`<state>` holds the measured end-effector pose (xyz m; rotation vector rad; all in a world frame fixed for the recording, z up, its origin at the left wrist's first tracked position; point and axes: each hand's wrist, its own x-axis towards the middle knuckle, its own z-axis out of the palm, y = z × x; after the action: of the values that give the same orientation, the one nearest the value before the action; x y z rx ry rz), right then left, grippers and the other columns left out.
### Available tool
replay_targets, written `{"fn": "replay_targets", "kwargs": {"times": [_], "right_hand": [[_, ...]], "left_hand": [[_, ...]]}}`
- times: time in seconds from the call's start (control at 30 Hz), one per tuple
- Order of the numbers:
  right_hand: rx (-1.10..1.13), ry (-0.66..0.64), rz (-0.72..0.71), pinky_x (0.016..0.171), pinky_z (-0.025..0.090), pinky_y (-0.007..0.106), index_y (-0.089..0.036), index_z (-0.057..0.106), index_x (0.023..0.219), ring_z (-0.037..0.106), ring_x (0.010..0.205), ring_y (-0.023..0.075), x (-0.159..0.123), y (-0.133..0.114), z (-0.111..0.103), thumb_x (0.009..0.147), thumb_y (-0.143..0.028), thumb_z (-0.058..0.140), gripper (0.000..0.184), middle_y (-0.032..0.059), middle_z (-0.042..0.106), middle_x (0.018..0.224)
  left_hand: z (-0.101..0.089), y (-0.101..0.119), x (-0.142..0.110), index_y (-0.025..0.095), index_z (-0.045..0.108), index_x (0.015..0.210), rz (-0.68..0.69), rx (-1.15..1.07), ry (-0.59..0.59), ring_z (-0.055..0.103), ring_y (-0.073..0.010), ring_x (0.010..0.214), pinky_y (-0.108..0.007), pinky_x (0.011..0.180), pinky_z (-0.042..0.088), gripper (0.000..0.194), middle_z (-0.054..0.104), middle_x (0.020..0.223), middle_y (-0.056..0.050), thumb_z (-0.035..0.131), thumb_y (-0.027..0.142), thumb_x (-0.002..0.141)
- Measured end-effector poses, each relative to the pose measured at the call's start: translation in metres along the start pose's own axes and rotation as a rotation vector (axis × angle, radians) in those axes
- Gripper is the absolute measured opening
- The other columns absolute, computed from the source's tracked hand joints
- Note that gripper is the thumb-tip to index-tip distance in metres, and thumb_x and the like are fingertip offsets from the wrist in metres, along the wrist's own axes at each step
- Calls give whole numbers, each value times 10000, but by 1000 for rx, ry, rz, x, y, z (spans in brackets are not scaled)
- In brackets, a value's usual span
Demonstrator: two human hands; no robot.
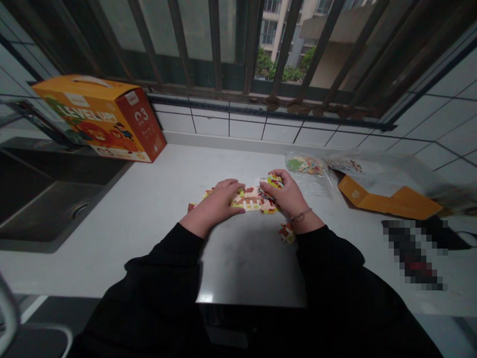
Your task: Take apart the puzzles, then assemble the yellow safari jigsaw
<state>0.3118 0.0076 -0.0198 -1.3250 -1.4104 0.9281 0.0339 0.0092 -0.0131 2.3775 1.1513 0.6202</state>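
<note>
A partly joined jigsaw puzzle [250, 201] in yellow, pink and brown lies flat on the white counter. Resting over its left part, my left hand [218, 201] has its fingers and thumb apart and covers some of it. My right hand [292, 199] is closed around a small bunch of puzzle pieces [275, 181] at the puzzle's right end. A loose brown puzzle piece [286, 232] sits on the counter below my right wrist. Under my left wrist, another bit of puzzle [191, 207] shows at the far left.
An orange carton [108, 122] stands back left beside a dark sink [70, 199]. Back right are a clear bag of pieces [305, 165] and an opened orange box part [391, 201] with clear plastic. A pixelated dark object [413, 256] lies right. A barred window rises behind.
</note>
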Motion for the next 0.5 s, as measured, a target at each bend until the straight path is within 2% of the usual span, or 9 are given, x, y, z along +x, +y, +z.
{"fn": "replay_targets", "kwargs": {"times": [0.1,0.23,0.37,0.5], "right_hand": [[-74,-16,-14,731,561,365,-289,665,1187,673,807,222,-4,-7,4,752,-630,946,620,1,727,993],[-210,-150,-109,868,561,398,-279,705,1159,697,946,256,-8,-13,10,770,-557,945,535,21,762,1067],[-309,-217,-155,892,547,409,-267,680,1155,701,973,275,-10,-17,15,766,-515,953,536,50,769,1105],[-372,-262,-146,895,545,410,-268,633,1248,711,994,286,-11,-17,16,780,-517,954,619,59,760,1130]], "left_hand": [[-8,-5,0,178,715,1385,-178,149,77,532,-445,1469,-595,1286,400,711,631,1537,-216,988,479,801],[-14,-14,0,181,765,1122,-275,209,55,617,-412,1240,-545,1118,502,504,714,1297,-195,958,541,827],[-12,-16,3,202,752,1073,-313,155,88,624,-370,1152,-488,1035,510,516,718,1186,-149,997,534,764],[-13,-9,5,224,704,1122,-371,147,90,644,-357,1109,-464,958,506,561,729,1157,-123,1022,458,724]]}}
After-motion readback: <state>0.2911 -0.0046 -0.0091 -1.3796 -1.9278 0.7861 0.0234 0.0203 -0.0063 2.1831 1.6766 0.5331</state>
